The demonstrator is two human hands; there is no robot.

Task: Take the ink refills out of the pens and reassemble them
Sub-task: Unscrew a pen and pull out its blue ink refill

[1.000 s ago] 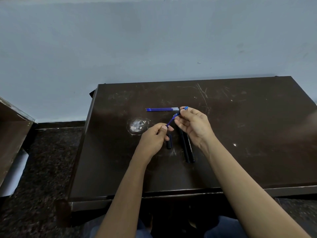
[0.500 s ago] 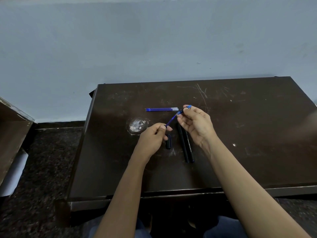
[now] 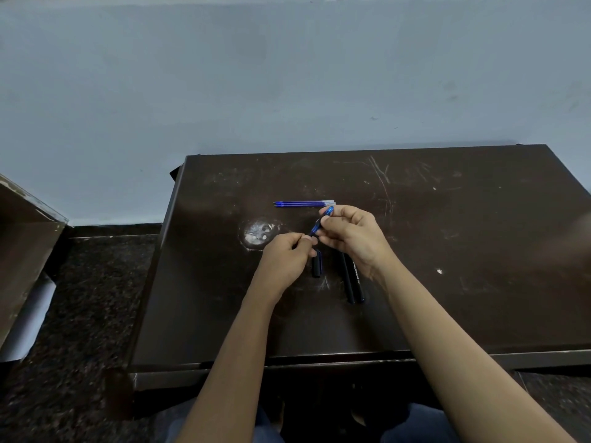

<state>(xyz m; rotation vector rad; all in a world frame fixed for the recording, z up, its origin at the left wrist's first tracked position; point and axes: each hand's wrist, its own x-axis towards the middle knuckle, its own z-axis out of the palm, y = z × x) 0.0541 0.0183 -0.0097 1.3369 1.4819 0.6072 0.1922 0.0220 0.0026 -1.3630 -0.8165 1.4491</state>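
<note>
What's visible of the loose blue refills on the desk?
The blue refills are thin plastic-looking tubes, apparently three, lying flat, side by side on the dark desk. Blue along most of their length, clear at the right ends, tips pointing left. Nothing grips them; fingers of the right hand sit by their clear ends, contact unclear.

Scratched dark table (image 3: 447, 251) against pale wall (image 3: 287, 75), speckled floor (image 3: 80, 298) below

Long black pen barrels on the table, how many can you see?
2. They lie side by side, partly under the right hand: the left barrel, and the lettered barrel beside it on its right. That hand may hide more.
</note>
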